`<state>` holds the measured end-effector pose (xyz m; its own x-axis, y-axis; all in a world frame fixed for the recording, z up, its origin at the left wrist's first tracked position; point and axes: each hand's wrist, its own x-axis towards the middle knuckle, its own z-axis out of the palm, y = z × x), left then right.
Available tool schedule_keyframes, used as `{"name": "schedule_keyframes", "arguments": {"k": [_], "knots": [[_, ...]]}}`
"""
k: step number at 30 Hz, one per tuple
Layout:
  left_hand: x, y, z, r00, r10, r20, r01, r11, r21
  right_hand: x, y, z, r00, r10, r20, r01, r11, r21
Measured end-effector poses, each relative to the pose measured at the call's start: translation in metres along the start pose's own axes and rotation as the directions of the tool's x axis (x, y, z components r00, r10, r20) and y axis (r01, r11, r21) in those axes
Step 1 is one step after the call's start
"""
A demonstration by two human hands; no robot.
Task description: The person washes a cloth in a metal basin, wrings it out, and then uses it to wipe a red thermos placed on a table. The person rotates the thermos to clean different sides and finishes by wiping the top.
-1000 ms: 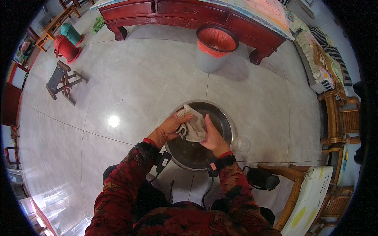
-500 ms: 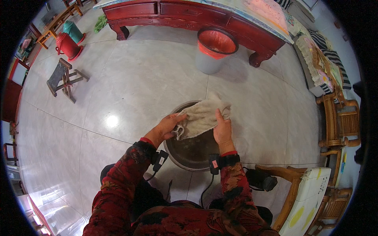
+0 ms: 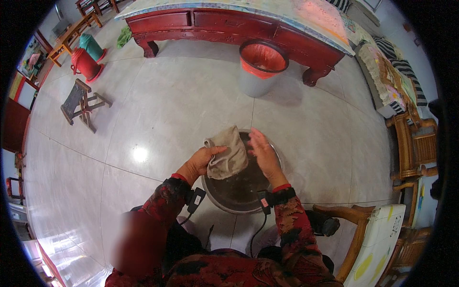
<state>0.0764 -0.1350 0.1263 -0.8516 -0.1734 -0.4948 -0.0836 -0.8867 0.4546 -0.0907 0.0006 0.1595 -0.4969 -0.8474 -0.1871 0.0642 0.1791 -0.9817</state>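
Observation:
A beige cloth (image 3: 228,155), folded and damp-looking, hangs over the left side of a round basin (image 3: 234,206) of dark, murky water on the floor. My left hand (image 3: 200,160) grips its left edge, thumb on top and the other fingers hidden behind. Over the basin's right side, my right hand (image 3: 264,154) is off the cloth, its fingers stretched out and apart. A dark device with a cable is strapped to each of my wrists.
A grey bin (image 3: 260,79) with a red liner stands before a red wooden table (image 3: 210,33). At left are a folding stool (image 3: 81,106), a red bucket (image 3: 86,66) and a green one (image 3: 91,46). A wooden chair (image 3: 356,220) stands close at my right.
My right hand has let go of the cloth and opened beside it. The cloth, stretched between both hands before, now hangs folded from my left hand. The view has shifted slightly.

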Motion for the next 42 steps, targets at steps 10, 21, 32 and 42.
{"name": "schedule_keyframes", "arguments": {"k": [10,21,32,42], "knots": [[0.007,-0.012,0.038,0.873,0.469,-0.137,-0.068,0.394,0.917,0.019,0.038,0.043,0.979,-0.203,-0.03,0.108,0.636,-0.764],[-0.006,-0.008,0.084,0.834,0.514,-0.2,-0.234,0.657,0.716,0.007,-0.03,0.014,0.994,-0.069,0.081,0.102,0.827,-0.553],[-0.094,0.06,0.244,0.843,0.372,-0.389,-0.172,0.871,0.459,-0.066,-0.224,0.001,0.989,0.08,-0.125,-0.117,0.937,-0.328],[-0.195,0.11,0.373,0.785,0.482,-0.389,-0.203,0.793,0.574,-0.115,-0.464,0.014,0.974,-0.213,-0.072,0.13,0.796,-0.591]]}}
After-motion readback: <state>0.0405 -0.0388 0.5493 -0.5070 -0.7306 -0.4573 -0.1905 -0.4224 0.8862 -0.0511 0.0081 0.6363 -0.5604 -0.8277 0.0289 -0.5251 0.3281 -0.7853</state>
